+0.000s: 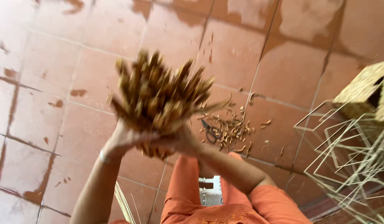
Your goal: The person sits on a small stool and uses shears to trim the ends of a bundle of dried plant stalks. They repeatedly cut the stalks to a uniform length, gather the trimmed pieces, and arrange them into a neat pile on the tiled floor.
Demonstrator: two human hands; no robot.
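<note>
Head view is filled by a floor of square reddish tiles (47, 62), matte and blotched with darker patches. At the right, a stack of thin pale wire frames (349, 153) is seen beneath a woven straw box (366, 93). A bundle of dry brown fibre strips (159, 93), stiff and fanned at the top, is held raised mid-frame; its base is clasped by the left hand (123, 139) and right hand (183, 143), fingers wrapped tight. Clippings (231, 130) are scattered beyond, hiding part of small scissors (210, 132).

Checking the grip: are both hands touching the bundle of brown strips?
Touching. The head view shows the left hand and right hand wrapped around the bundle.
</note>
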